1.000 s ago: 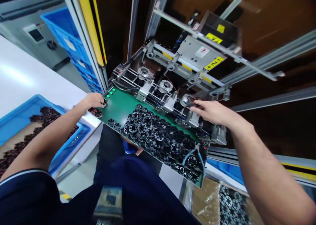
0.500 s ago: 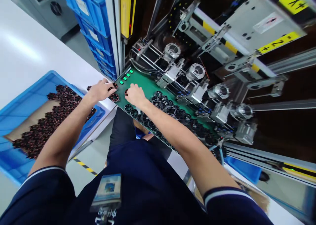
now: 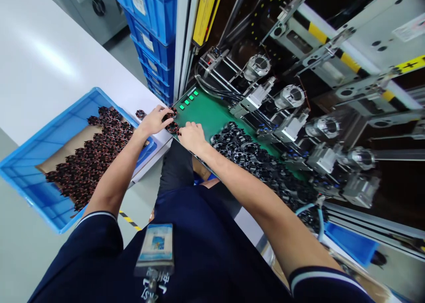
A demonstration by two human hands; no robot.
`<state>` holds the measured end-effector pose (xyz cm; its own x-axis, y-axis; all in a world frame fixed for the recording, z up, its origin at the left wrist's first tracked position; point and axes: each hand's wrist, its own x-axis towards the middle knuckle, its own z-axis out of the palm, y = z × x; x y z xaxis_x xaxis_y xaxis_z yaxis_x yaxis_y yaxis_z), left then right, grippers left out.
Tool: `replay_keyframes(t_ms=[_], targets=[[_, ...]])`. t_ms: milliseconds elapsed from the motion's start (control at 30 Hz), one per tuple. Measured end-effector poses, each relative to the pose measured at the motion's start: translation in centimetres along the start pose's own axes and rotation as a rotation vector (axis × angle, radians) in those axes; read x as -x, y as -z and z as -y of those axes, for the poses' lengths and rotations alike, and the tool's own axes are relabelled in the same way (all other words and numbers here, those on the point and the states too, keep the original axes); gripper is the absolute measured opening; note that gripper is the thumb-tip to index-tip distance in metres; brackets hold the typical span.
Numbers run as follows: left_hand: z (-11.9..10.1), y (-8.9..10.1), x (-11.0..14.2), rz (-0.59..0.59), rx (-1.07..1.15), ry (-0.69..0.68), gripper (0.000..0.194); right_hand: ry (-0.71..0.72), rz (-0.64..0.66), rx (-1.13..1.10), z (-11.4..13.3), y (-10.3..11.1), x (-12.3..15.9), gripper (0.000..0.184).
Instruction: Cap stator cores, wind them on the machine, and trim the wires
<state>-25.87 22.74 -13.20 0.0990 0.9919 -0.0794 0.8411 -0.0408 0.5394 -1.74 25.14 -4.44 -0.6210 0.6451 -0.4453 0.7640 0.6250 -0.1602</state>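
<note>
Fingers splayed wide, the person's left hand (image 3: 154, 121) rests on two copper-wound stators (image 3: 171, 126) at the near corner of a green machine panel (image 3: 207, 114), its fingers (image 3: 165, 118) touching both. The right hand (image 3: 192, 136) comes in just beside them, fingers (image 3: 183, 129) bunched narrow and curled down at the panel's edge, next to the lower stator; whether they grip anything cannot be told from this view.

A single wound stator (image 3: 141, 114) lies on a white workbench (image 3: 49, 59) just beyond the left hand, near the rim of a blue plastic tray (image 3: 49, 126). The tray holds a dense layer of similar stators (image 3: 99, 157) on a cardboard liner (image 3: 71, 145). Black slotted rings (image 3: 245, 156) crowd the panel to the right of the hands, below a row of green indicator lights (image 3: 188, 100) and a line of metal spindle heads (image 3: 290, 96) on the machine. Stacked blue crates (image 3: 151, 37) stand beyond the bench, beside a yellow-edged light curtain (image 3: 203, 15). A lanyard badge (image 3: 156, 244) hangs against the person's navy shirt (image 3: 206, 250), and the sleeves end in white-striped cuffs.
</note>
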Motion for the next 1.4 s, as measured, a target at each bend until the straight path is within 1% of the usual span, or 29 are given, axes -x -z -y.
replay_keyframes(t_ms=[100,200,300,367,433,467,500,533,567,600,633,667,700,733,767,800,833,867,900,933,1000,1067,1100,1133,1200,1267,1300,1333,1400], targets=[[-0.5,0.4,0.2,-0.020,-0.001,0.021,0.071,0.003,0.001,-0.016,-0.4,0.2,-0.4,0.045],[-1.1,0.8,0.3,-0.042,-0.003,0.032,0.067,0.023,-0.019,-0.045,-0.6,0.8,-0.4,0.041],[-2.0,1.7,0.5,-0.095,0.006,0.038,0.062,0.054,-0.081,-0.085,-0.8,1.7,1.6,0.042],[-2.6,2.5,0.9,-0.164,0.025,0.036,0.061,0.086,-0.114,-0.112,-1.5,2.2,4.5,0.045],[-3.2,3.2,1.1,-0.271,0.052,0.033,0.060,0.170,-0.115,-0.163,-2.9,2.0,8.6,0.044],[-3.6,3.3,1.2,-0.365,0.066,0.039,0.057,0.234,-0.110,-0.213,-3.7,1.5,11.1,0.043],[-4.1,3.2,1.4,-0.535,0.090,0.037,0.053,0.303,-0.107,-0.284,-4.7,0.7,13.7,0.040],[-4.9,2.9,1.6,-0.653,0.111,0.021,0.050,0.366,-0.111,-0.371,-5.7,-0.2,16.4,0.038],[-6.1,2.3,1.9,-0.717,0.128,0.004,0.047,0.405,-0.128,-0.463,-6.7,-1.3,19.0,0.035],[-7.6,1.6,2.4,-0.750,0.141,-0.021,0.045,0.402,-0.165,-0.541,-7.7,-2.5,21.4,0.031],[-9.6,0.6,2.9,-0.734,0.148,-0.057,0.043,0.358,-0.225,-0.587,-8.7,-3.7,23.5,0.028],[-11.9,-0.6,3.4,-0.684,0.156,-0.102,0.042,0.280,-0.308,-0.601,-9.7,-4.7,25.2,0.025],[-14.3,-1.9,3.9,-0.614,0.165,-0.159,0.040,0.174,-0.405,-0.583,-10.6,-5.5,26.4,0.025],[-16.8,-3.1,4.2,-0.511,0.180,-0.229,0.039,0.049,-0.502,-0.540,-11.6,-6.0,27.2,0.026],[-19.3,-4.3,4.4,-0.407,0.187,-0.294,0.039,-0.080,-0.584,-0.481,-12.4,-6.3,27.5,0.028],[-21.5,-5.4,4.3,-0.314,0.170,-0.340,0.039,-0.195,-0.635,-0.421,-13.2,-6.3,27.5,0.029],[-23.3,-6.3,4.1,-0.233,0.136,-0.369,0.038,-0.284,-0.655,-0.368,-13.9,-6.2,27.1,0.031],[-24.9,-6.9,3.7,-0.173,0.084,-0.379,0.038,-0.341,-0.647,-0.325,-14.5,-5.9,26.7,0.032],[-26.1,-7.4,3.2,-0.130,0.026,-0.378,0.036,-0.364,-0.623,-0.292,-15.0,-5.7,26.1,0.032],[-26.9,-7.7,2.7,-0.098,-0.028,-0.374,0.035,-0.361,-0.592,-0.268,-15.4,-5.4,25.6,0.031],[-27.8,-7.8,1.8,-0.059,-0.094,-0.386,0.031,-0.322,-0.546,-0.237,-15.8,-5.2,24.8,0.028],[-28.0,-7.7,1.3,-0.071,-0.107,-0.425,0.026,-0.283,-0.545,-0.229,-16.0,-5.4,24.6,0.027],[-28.0,-7.5,1.3,-0.094,-0.095,-0.443,0.025,-0.269,-0.568,-0.236,-16.0,-5.6,24.7,0.026],[-27.9,-7.3,1.3,-0.131,-0.067,-0.455,0.025,-0.258,-0.610,-0.252,-16.0,-5.8,25.0,0.024],[-28.0,-6.7,1.4,-0.227,0.027,-0.456,0.027,-0.229,-0.738,-0.308,-16.3,-5.8,26.0,0.020],[-28.4,-5.3,0.9,-0.321,0.164,-0.416,0.033,-0.179,-0.891,-0.374,-17.3,-5.0,27.2,0.017],[-28.7,-4.3,0.2,-0.363,0.243,-0.390,0.040,-0.151,-0.964,-0.403,-18.1,-4.2,27.7,0.018],[-29.0,-3.1,-0.9,-0.390,0.317,-0.368,0.053,-0.126,-1.026,-0.427,-19.3,-3.2,28.0,0.022],[-29.8,-0.4,-4.2,-0.388,0.414,-0.349,0.092,-0.102,-1.110,-0.449,-22.4,-0.9,28.0,0.048]])
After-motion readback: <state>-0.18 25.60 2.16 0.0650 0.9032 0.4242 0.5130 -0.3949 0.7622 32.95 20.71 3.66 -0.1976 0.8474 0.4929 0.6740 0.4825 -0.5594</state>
